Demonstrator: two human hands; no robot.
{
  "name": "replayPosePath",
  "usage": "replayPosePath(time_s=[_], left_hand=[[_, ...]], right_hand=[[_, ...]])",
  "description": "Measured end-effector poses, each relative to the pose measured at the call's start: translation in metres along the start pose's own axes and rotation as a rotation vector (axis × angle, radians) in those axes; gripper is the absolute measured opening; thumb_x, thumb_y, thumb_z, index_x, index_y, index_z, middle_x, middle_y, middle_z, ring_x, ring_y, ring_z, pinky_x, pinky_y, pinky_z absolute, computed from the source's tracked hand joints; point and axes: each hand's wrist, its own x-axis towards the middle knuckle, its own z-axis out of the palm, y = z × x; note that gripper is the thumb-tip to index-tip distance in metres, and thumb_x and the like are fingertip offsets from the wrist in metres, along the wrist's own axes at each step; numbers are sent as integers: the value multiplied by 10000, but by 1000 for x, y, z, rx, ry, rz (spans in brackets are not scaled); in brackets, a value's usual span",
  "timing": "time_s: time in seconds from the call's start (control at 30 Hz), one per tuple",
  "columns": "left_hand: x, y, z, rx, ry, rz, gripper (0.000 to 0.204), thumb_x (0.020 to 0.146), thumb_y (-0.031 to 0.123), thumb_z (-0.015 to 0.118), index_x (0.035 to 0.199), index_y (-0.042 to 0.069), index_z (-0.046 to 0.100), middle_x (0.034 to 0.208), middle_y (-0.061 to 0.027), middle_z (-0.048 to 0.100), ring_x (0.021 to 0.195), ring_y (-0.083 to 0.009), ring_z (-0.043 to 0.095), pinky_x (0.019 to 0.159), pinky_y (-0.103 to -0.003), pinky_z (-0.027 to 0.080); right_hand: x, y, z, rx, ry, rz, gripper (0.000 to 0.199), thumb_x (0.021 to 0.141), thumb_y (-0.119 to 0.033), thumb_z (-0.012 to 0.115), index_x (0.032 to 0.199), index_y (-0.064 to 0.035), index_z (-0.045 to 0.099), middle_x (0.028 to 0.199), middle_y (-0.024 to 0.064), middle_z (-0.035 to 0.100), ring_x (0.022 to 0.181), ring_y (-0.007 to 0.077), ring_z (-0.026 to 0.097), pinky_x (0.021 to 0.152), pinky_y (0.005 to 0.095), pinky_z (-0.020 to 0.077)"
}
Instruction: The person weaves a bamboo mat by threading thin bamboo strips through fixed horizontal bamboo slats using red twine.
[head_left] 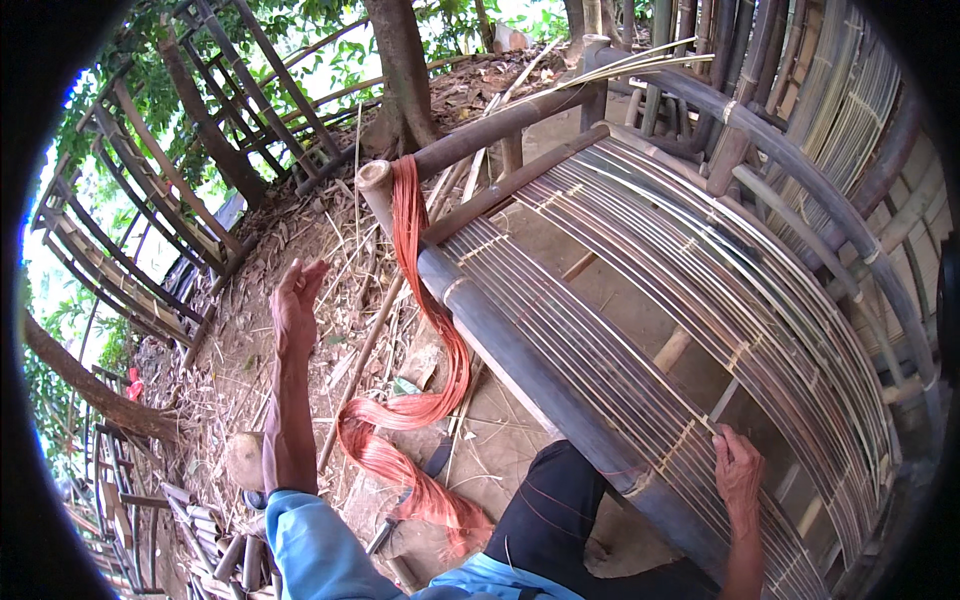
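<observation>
Left hand (296,300): raised, well apart from bamboo bench (535,375); loosely curled, cannot tell if holding anything.
Right hand (739,470): narrow, at slats (580,340) of bench; firmness, cannot tell.
Orange strands (455,355): draped over bench's front pole.

We see coral-orange strands (458,372) streaked with paler and deeper lines. The thick bamboo rail (542,378) is dark grey, and the slats (740,325) form parallel stripes of cream, tan and reddish brown, crossed by yellowish bindings (678,445). We find light blue on the sleeve (315,545), black on the trousers (545,500), and bright green in the foliage (130,45).
</observation>
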Motion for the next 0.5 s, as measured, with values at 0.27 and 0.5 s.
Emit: replayPosePath(time_s=[0.27,0.5], left_hand=[[-3,-15,22,-328,-21,-86,288,1031,209,542,813,32,609,984,-252,724,1020,-357,718,960,-425,572],[-16,-36,54,373,-244,318,302,1014,313,578,1032,58,739,1030,-125,752,997,-216,702,953,-416,549]], right_hand=[[-2,-7,11,-131,153,-12,210,978,-232,621,1133,-112,698,804,142,642,676,365,631,597,463,482],[2,1,21,-170,216,-56,214,979,-271,635,1112,-123,715,736,108,599,633,328,608,543,449,436]])
